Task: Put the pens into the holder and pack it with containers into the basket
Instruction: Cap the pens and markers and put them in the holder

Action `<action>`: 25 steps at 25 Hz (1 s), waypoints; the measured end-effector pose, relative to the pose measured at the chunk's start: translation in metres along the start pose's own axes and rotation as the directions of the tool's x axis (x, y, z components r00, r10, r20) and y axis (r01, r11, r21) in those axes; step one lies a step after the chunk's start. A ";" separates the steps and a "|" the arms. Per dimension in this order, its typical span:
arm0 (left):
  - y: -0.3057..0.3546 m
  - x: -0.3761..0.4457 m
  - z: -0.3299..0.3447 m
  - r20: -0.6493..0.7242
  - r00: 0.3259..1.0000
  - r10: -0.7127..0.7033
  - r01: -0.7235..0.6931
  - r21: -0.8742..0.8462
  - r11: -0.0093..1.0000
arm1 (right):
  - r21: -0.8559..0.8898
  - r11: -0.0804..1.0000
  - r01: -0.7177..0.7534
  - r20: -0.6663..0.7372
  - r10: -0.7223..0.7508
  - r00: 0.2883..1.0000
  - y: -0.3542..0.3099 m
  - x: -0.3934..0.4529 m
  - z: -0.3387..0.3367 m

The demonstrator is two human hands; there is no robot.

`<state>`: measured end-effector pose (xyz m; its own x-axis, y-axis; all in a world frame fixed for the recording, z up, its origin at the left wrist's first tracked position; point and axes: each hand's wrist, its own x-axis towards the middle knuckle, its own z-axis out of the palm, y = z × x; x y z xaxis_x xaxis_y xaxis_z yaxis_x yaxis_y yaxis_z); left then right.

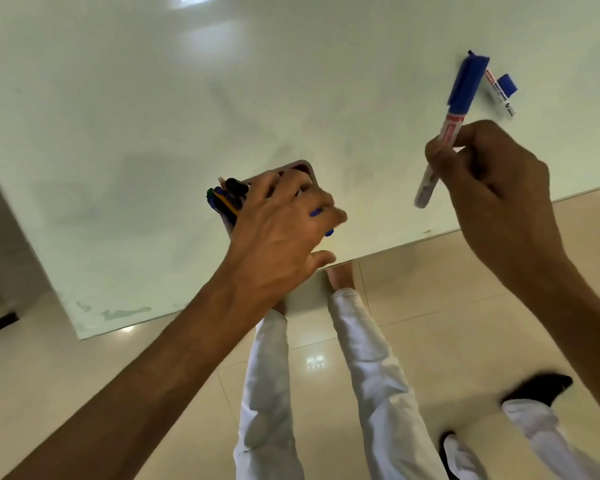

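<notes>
Left hand (278,216) grips the holder (305,168) near the table (118,116) edge at 6 o'clock, hiding most of it; pens (227,197) poke out. Right hand (492,181) pinches a blue-capped marker (456,123), blurred. Second marker (503,91) lies at 2 o'clock, partly hidden.

The left hand (284,220) covers most of the holder (302,167), so what is inside cannot be seen. The marker (459,109) at the upper right is blurry. The second marker (501,93) has letters too small to read.
</notes>
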<state>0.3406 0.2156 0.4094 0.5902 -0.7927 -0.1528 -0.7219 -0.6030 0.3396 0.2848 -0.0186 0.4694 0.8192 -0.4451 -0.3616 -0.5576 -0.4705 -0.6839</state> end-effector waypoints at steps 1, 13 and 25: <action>0.000 0.001 0.009 0.020 0.999 0.036 -0.038 0.059 0.998 | 0.005 1.000 0.014 0.012 -0.014 1.000 0.000 -0.005 0.001; -0.032 0.031 -0.044 -0.134 0.921 -0.366 0.350 -0.130 0.928 | 0.010 0.996 0.084 0.081 -0.084 0.993 -0.015 -0.025 0.030; -0.045 0.023 -0.034 -0.027 0.914 -0.406 0.372 -0.348 0.861 | -0.181 0.967 0.180 0.163 -0.151 0.975 -0.023 -0.011 0.096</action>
<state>0.3987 0.2278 0.4222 0.8417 -0.4773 -0.2523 -0.2762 -0.7823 0.5583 0.3018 0.0702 0.4282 0.9047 -0.2389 -0.3529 -0.4162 -0.6729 -0.6115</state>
